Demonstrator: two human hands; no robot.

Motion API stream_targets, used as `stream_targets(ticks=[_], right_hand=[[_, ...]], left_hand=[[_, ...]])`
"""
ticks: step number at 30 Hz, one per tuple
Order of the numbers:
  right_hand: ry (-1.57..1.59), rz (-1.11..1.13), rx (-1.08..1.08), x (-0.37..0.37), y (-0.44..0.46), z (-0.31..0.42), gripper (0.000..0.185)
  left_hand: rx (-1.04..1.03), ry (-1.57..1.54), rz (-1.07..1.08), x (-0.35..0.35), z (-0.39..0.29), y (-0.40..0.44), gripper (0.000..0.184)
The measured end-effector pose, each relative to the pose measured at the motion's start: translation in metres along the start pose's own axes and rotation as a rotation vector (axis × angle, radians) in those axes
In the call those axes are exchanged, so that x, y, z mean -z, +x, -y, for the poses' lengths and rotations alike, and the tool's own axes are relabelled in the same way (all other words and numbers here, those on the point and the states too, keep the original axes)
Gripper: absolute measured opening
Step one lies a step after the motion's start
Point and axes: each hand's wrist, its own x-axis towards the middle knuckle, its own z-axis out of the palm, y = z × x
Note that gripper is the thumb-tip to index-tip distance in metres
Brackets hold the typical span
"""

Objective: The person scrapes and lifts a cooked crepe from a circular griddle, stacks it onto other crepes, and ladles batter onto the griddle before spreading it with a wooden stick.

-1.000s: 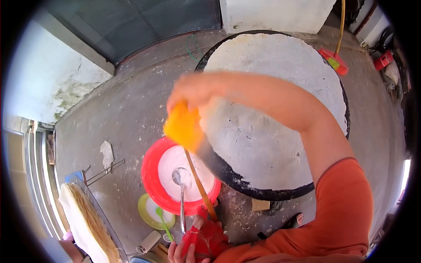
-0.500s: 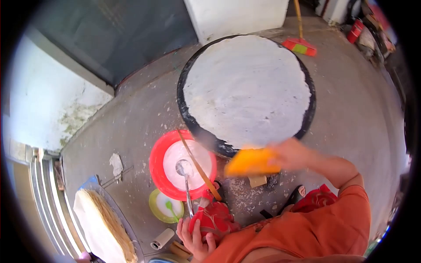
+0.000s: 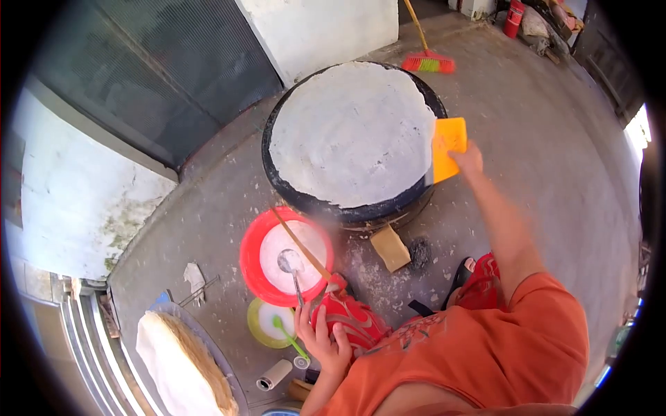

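Note:
In my right hand is a yellow plastic scraper, its edge at the right rim of a large round black griddle. A thin, pale layer of batter covers most of the griddle. My left hand lies with fingers apart by my left knee, holding nothing. Just beyond its fingertips is the handle of a metal ladle, whose bowl rests in a red basin of white batter. A wooden stick lies across the basin.
A yellow-green bowl with a green spoon stands near the basin. Stacked thin flatbreads lie at lower left. A cardboard piece is on the floor before the griddle. A broom stands behind it.
My right hand has carried the scraper from the griddle's near edge round to its right rim. My left hand stays by the knee, fingers more spread. The view has shifted.

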Motion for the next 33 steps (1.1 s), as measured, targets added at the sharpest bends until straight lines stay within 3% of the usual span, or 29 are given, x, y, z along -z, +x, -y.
stream_targets(ticks=[2, 4, 7, 12, 15, 16, 18, 20, 24, 28, 30, 31, 33], right_hand=[[0.039, -0.016, 0.06, -0.01, -0.061, 0.004, 0.042], [0.203, 0.113, 0.04, -0.015, -0.125, 0.008, 0.044], [0.259, 0.272, 0.264, -0.021, -0.207, 0.005, 0.043], [0.135, 0.55, 0.503, 0.024, -0.225, 0.044, 0.033], [-0.151, 0.257, 1.135, 0.043, -0.196, 0.061, 0.023], [-0.148, 0.267, 1.138, 0.041, -0.189, 0.061, 0.023], [-0.259, 0.203, 1.427, 0.036, -0.175, 0.058, 0.022], [-0.259, 0.233, 1.452, 0.02, -0.169, 0.057, 0.022], [-0.314, 0.161, 1.484, -0.009, -0.147, 0.074, 0.024], [-0.273, 0.115, 1.33, -0.003, -0.137, 0.081, 0.024], [-0.276, 0.156, 1.401, 0.006, -0.144, 0.075, 0.024], [-0.258, 0.18, 1.436, 0.009, -0.151, 0.074, 0.023], [-0.251, 0.207, 1.472, 0.003, -0.161, 0.076, 0.023]], left_hand=[[-0.002, -0.017, -0.009, -0.002, -0.001, 0.0, 0.034], [-0.03, -0.029, 0.002, -0.004, -0.003, 0.001, 0.034], [-0.032, -0.125, 0.011, -0.01, -0.007, 0.001, 0.031], [0.037, -0.311, 0.004, -0.014, -0.009, 0.005, 0.031], [0.075, -0.345, -0.026, -0.018, 0.003, 0.023, 0.032], [0.084, -0.341, -0.027, -0.02, 0.008, 0.033, 0.032], [-0.045, -0.22, -0.071, -0.031, 0.016, 0.061, 0.032], [-0.171, -0.069, -0.053, -0.052, 0.025, 0.093, 0.042], [-0.232, 0.022, 0.043, -0.113, 0.034, 0.152, 0.052], [-0.255, 0.111, 0.031, -0.159, 0.045, 0.193, 0.053], [-0.308, 0.233, 0.098, -0.182, 0.063, 0.205, 0.044], [-0.377, 0.233, 0.055, -0.185, 0.068, 0.211, 0.028], [-0.318, 0.184, 0.121, -0.19, 0.071, 0.225, 0.021]])
